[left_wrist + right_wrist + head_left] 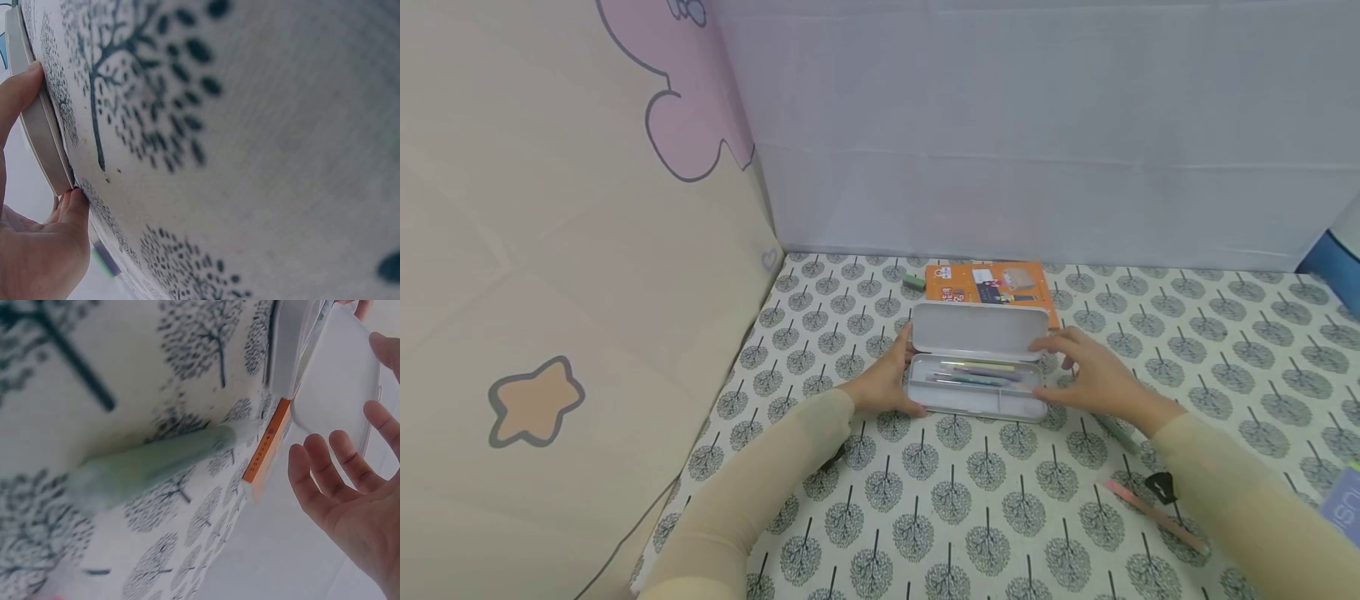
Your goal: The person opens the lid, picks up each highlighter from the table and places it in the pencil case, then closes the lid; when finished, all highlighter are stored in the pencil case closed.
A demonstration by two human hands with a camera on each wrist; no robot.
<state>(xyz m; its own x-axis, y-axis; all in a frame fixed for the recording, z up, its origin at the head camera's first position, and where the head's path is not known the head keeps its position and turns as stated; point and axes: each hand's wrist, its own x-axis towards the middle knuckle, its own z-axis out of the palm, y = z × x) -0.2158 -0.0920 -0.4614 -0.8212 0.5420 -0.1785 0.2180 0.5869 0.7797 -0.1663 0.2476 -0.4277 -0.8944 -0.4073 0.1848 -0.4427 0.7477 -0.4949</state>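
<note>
An opened white pencil case [977, 405] lies on the tree-print cloth, its lid [981, 327] raised at the back. Several pens [973, 379] lie in its rear compartment. My left hand [883, 379] grips the case's left end, thumb at the front corner and fingers round the back; the left wrist view shows the thumb against the case's side [45, 134]. At the other end is my right hand [1086, 375], thumb near the tray's right edge and fingers by the lid. In the right wrist view its fingers [344, 462] are spread and loosely bent, holding nothing.
Behind the case lies an orange box [1045, 287] beside a green eraser-like block [914, 282]. A green pen [1118, 433] and a pink pen [1157, 517] lie near my right forearm, with a small black item [1161, 486]. A purple item [1343, 504] stands at the right edge.
</note>
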